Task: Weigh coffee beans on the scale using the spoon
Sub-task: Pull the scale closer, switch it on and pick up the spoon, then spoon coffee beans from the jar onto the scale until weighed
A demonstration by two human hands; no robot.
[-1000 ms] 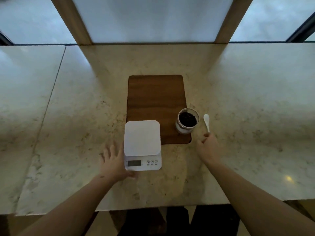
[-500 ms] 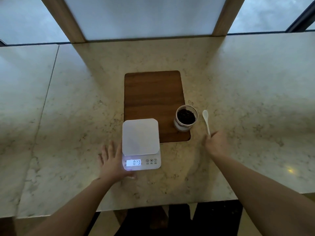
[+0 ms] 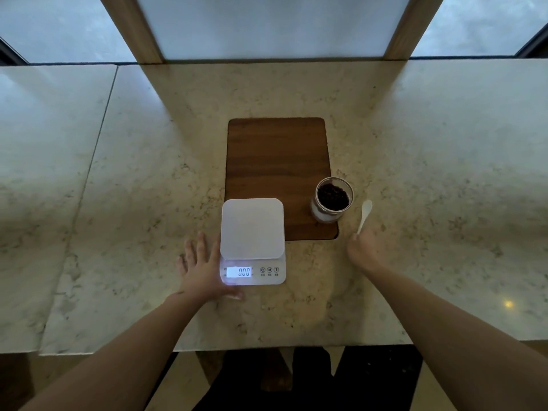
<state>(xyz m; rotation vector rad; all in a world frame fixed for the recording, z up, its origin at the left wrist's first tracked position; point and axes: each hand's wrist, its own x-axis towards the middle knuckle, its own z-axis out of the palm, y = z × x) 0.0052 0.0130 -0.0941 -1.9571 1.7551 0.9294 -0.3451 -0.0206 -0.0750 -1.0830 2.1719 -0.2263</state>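
Note:
A white digital scale (image 3: 252, 232) sits on the marble counter, its far part over the wooden board's near left corner, and its lit display reads 0.00. Its weighing plate is bare. My left hand (image 3: 201, 268) lies flat and spread against the scale's left side, thumb at the front corner. A glass jar of dark coffee beans (image 3: 332, 198) stands open on the board's near right corner. Right of it lies a small white spoon (image 3: 364, 215) on the counter. My right hand (image 3: 364, 250) is closed around the near end of the spoon's handle.
A dark wooden board (image 3: 277, 161) lies in the counter's middle. The marble counter (image 3: 118, 203) stretches wide on both sides, with a seam at the left. Wooden posts and frosted windows stand behind. The counter's near edge runs just below my forearms.
The scale's display lit up and went from blank to 0.00. My right hand closed on the spoon's handle end. My left hand stayed beside the scale.

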